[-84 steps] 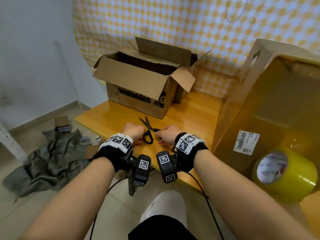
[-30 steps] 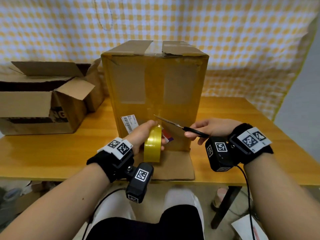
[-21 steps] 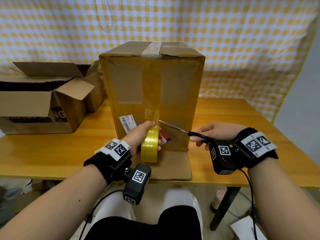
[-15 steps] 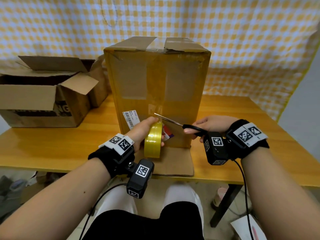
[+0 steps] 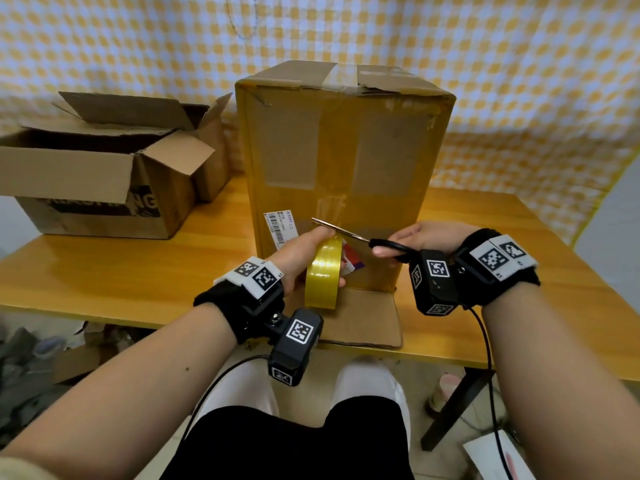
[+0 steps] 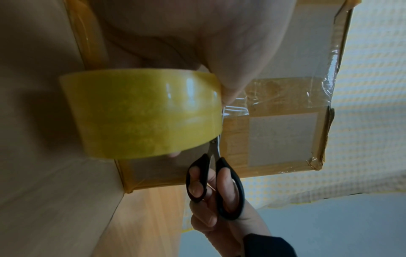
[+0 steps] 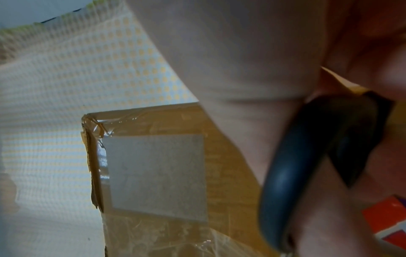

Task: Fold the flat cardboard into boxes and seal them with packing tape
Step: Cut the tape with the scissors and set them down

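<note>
- Two hands are at work at the near edge of the table (image 5: 104, 271), in front of a tall taped box (image 5: 343, 161) that stands upright near the middle of that edge.
- My left hand (image 5: 304, 252) grips the yellow tape roll (image 5: 322, 275), fingers curled round it; the roll stands on edge just in front of the box's lower front face, above a cardboard flap (image 5: 363, 317) lying flat on the table.
- My right hand (image 5: 420, 237) holds black-handled scissors (image 5: 349, 232), thumb and fingers through the loops; the blades point left, towards the left thumb.
- From the left wrist view the blades (image 6: 216, 146) look nearly closed, right beside a clear strip of tape (image 6: 236, 111) running from the roll to the box face. I cannot tell whether that strip is cut through.
- One white barcode label (image 5: 280, 227) sits low on the box front, by the left hand.
- One open box (image 5: 100, 188), flaps up, stands at the far left corner of the table.
- Yellow-checked cloth (image 5: 485, 64) hangs behind the table.
</note>
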